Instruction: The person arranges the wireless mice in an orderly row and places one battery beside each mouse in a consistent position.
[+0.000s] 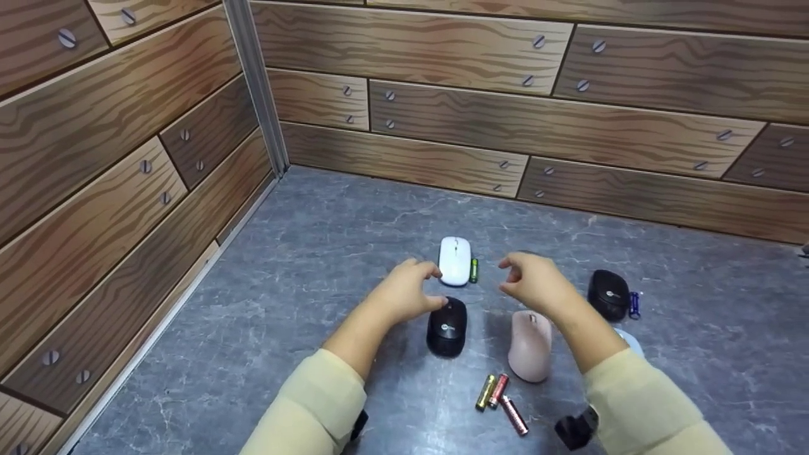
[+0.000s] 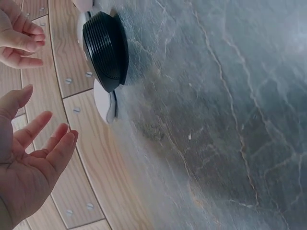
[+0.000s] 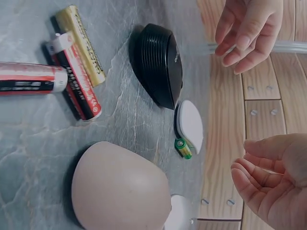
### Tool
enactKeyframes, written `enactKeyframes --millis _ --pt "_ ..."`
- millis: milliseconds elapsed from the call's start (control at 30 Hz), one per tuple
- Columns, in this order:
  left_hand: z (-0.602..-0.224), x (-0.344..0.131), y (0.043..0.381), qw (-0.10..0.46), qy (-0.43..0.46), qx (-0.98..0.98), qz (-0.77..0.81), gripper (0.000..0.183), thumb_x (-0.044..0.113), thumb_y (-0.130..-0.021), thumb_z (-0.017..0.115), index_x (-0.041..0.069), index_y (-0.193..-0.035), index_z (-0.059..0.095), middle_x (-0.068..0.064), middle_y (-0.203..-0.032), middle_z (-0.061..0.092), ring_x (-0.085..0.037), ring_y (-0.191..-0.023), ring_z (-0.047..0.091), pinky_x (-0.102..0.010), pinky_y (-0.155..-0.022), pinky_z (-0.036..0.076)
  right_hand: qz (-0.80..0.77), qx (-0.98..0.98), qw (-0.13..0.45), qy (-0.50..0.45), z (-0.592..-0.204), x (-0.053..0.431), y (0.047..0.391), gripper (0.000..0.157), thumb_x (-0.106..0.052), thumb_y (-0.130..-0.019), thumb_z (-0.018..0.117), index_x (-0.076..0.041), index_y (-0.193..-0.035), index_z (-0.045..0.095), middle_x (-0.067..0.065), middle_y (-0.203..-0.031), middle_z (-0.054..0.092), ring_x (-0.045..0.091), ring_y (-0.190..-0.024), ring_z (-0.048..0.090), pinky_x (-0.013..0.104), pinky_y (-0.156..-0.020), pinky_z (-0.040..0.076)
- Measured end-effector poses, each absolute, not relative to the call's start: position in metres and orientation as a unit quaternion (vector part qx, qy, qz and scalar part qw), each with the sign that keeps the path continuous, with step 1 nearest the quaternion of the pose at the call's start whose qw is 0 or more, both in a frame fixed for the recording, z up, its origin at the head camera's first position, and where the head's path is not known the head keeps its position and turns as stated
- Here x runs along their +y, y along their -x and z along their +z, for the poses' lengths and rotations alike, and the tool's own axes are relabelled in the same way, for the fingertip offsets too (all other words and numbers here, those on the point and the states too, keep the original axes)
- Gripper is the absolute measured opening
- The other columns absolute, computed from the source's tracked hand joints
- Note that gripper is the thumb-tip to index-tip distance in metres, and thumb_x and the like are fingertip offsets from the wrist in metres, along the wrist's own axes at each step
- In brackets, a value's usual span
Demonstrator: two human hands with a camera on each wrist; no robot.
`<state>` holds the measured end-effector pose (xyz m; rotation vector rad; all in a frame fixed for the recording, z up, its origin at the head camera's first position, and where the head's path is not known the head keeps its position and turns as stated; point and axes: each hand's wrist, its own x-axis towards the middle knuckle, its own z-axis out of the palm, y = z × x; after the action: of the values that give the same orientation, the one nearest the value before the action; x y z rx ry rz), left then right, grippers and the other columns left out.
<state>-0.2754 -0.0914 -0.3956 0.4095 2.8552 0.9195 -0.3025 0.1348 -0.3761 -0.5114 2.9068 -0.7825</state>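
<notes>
My left hand hovers with loosely bent fingers, its thumb overlapping the front of a black computer mouse in the head view. Nothing lies in its palm in the left wrist view. Across from it my right hand hangs over the table, fingers slightly curled and holding nothing. Just below that hand sits a pink mouse. Farther back, between the hands, lies a white mouse with a green battery along its right side. The wrist views show both hands raised above the mice.
Near the front lie a gold battery and two red batteries. To the right, another black mouse has blue batteries beside it. A light blue object is partly hidden by my right forearm. Wood-patterned walls border the grey table.
</notes>
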Motion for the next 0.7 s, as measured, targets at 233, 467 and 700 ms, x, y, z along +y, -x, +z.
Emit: enactKeyframes --millis 233,467,700 --pt "-0.397 -0.089 0.27 0.043 -0.162 0.94 0.296 0.043 0.032 -0.079 0.07 0.011 -0.114 0.058 -0.01 -0.113 0.055 -0.024 -0.104 0.053 -0.037 -0.091 0.043 -0.262 0.944 0.046 0.193 -0.376 0.141 0.282 0.03 -0.006 -0.08 0.066 0.001 -0.109 0.059 0.006 -0.081 0.062 0.021 -0.076 0.059 0.035 -0.066 0.05" --pt "-0.396 -0.088 0.262 0.049 -0.159 0.94 0.297 0.041 0.033 -0.079 0.069 0.014 -0.113 0.058 -0.006 -0.113 0.054 -0.022 -0.106 0.052 -0.038 -0.092 0.042 -0.26 0.941 0.04 0.214 -0.379 0.144 0.267 0.029 -0.006 -0.078 0.068 0.0 -0.105 0.061 0.002 -0.075 0.063 0.016 -0.071 0.059 0.033 -0.063 0.05" --pt "-0.397 -0.085 0.256 0.044 -0.181 0.938 0.292 0.041 0.033 -0.079 0.069 0.013 -0.113 0.058 -0.006 -0.112 0.055 -0.022 -0.105 0.053 -0.037 -0.091 0.043 -0.273 0.934 0.065 0.219 -0.379 0.149 0.25 0.026 -0.007 -0.079 0.068 -0.003 -0.104 0.061 -0.002 -0.076 0.061 0.013 -0.071 0.057 0.031 -0.065 0.049"
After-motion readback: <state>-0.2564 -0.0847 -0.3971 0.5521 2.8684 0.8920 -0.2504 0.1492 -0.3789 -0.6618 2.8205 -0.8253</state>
